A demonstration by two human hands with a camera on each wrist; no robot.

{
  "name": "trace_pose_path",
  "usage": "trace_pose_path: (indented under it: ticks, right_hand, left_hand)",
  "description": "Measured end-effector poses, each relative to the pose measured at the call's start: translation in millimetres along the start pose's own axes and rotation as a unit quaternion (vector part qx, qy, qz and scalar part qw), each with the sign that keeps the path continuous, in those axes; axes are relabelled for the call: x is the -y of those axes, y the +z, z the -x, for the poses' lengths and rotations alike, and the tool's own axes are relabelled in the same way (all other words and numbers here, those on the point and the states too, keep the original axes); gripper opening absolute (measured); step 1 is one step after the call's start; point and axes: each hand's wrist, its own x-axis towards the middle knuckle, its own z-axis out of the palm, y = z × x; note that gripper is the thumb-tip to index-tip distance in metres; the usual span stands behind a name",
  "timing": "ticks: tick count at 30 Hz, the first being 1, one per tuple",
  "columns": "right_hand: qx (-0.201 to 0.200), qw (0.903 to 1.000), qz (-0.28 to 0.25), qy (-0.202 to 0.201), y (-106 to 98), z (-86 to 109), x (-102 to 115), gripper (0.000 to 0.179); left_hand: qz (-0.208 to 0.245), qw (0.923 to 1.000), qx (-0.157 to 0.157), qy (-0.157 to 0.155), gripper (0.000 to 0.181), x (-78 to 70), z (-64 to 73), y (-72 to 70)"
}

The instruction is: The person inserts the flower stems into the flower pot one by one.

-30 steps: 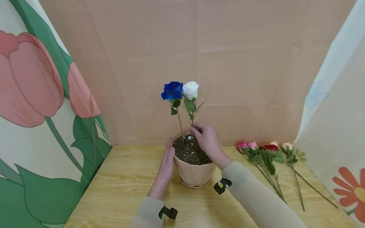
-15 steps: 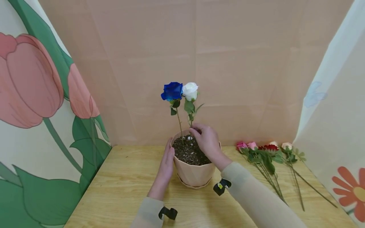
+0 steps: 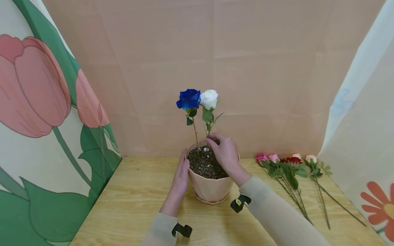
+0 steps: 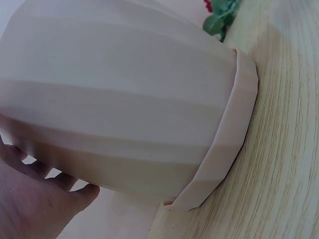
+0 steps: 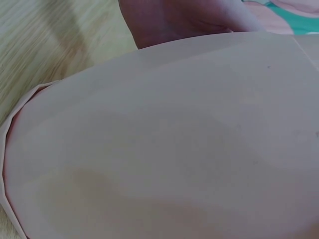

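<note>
In the head view, a pale pink faceted flowerpot full of dark soil stands on its saucer. A blue rose stands upright in the soil, and a white rose rises close beside it on the right. My right hand pinches the white rose's stem low down, just above the soil, reaching over the pot's right rim. Against the pot's left side lies my left hand, its fingers straight along the wall. The left wrist view shows those fingers touching the pot's side.
To the right on the wooden table lie several loose stems with pink and dark red flowers and green leaves. A plain pinkish backdrop hangs behind, and a tulip-printed sheet stands at the left.
The head view shifts slightly. Both hands keep their places, the right on the white rose's stem and the left against the pot.
</note>
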Motion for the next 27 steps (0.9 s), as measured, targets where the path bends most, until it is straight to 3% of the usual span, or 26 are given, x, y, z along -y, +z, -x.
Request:
trace_pose_path:
  ticks: [15, 22, 27]
  right_hand:
    - [-0.016, 0.9995, -0.024, 0.009, -1, -0.3, -2, 0.021]
    - [-0.015, 0.9988, -0.034, 0.033, -4, -1.9, -3, 0.026]
    - [-0.001, 0.9963, -0.072, 0.048, -15, -3.3, -3, 0.031]
  left_hand:
    - [0.001, 0.9999, 0.001, 0.015, 0.062, 1.1, -1.7, 1.0]
    - [-0.003, 1.0000, 0.001, 0.006, 0.061, 0.6, -2.1, 1.8]
    - [-0.009, 0.9999, -0.005, -0.003, 0.061, 1.1, -1.3, 1.1]
